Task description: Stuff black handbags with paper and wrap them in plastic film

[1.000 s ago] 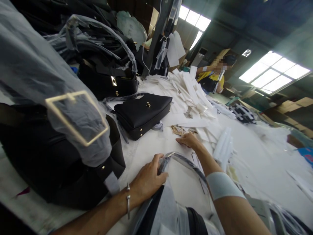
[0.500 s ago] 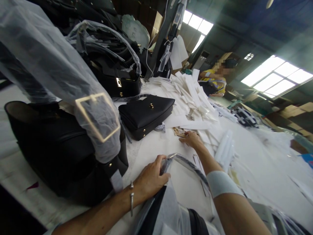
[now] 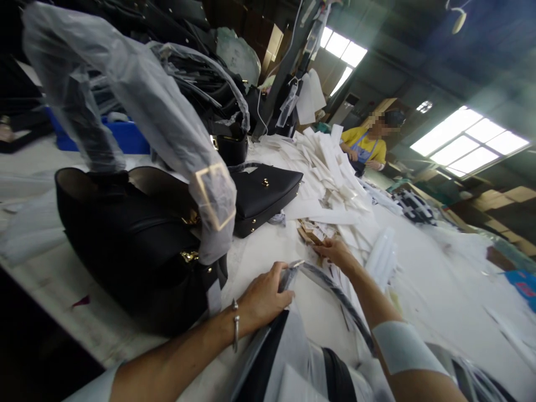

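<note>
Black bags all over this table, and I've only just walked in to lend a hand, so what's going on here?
Someone's left hand grips the film-wrapped handle of a bag at the near edge of the view. Their right hand is at some tan tags; whether it has hold of one is hard to tell. A large black bag and a smaller one sit to the left, near loose white strips. Further back is a person in a yellow top.
</note>
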### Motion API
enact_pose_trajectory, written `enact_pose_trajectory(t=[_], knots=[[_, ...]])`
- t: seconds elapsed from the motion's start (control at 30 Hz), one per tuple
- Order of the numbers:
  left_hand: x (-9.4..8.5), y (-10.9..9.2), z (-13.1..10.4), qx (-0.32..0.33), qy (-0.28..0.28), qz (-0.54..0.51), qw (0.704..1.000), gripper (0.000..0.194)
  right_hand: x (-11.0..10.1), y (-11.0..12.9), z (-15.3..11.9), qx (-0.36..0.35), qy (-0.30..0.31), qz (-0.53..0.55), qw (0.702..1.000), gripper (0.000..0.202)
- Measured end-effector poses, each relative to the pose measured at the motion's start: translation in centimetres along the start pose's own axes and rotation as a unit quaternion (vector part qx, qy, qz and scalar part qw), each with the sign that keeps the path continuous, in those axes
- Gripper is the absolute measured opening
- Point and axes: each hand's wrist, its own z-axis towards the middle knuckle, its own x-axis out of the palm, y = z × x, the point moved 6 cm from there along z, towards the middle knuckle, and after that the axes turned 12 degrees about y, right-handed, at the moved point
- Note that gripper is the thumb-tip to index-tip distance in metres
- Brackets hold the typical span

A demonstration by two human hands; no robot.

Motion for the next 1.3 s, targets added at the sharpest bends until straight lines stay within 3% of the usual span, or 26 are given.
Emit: enact_pose_trajectory(t=[0.1,0.27,0.43,0.57,0.63,0.73,0.83,0.9,1.07,1.3], knots=[[-0.1,0.0,0.0,0.006,-0.006,0.028,1.0,0.055,-0.1,-0.2,-2.5,-0.019,0.016,0.103,0.994,0.034],[-0.3,0.0,0.1,0.016,-0.006,0.05,0.999,0.055,-2.0,1.0,-6.2,-0.039,0.004,0.213,0.976,0.047],[-0.5,0.1,0.1,0.034,-0.021,0.039,0.998,0.053,-4.4,2.8,-9.1,-0.054,-0.047,0.378,0.923,0.038],[-1.2,-0.2,-0.1,0.063,-0.072,0.021,0.995,0.05,-5.2,4.6,-11.2,-0.072,-0.063,0.434,0.896,0.033],[-1.8,-0.6,-0.4,0.091,-0.108,0.007,0.99,0.047,-4.7,5.9,-12.3,-0.088,-0.038,0.433,0.896,0.032],[-2.7,-1.9,-1.3,0.181,-0.151,-0.02,0.972,0.048,-2.8,8.4,-14.3,-0.123,0.041,0.409,0.903,0.032],[-2.9,-3.1,-2.3,0.269,-0.162,-0.025,0.949,0.053,-0.3,10.9,-16.2,-0.149,0.12,0.345,0.919,0.033],[-3.0,-3.5,-2.7,0.288,-0.158,-0.023,0.944,0.053,1.0,12.3,-17.3,-0.16,0.15,0.312,0.924,0.033],[-3.1,-3.0,-2.6,0.228,-0.109,-0.042,0.967,0.022,1.9,13.7,-18.8,-0.179,0.136,0.318,0.921,0.029],[-3.9,-2.2,-2.6,0.173,-0.145,-0.078,0.971,0.027,1.6,11.9,-19.5,-0.158,0.09,0.412,0.893,0.023]])
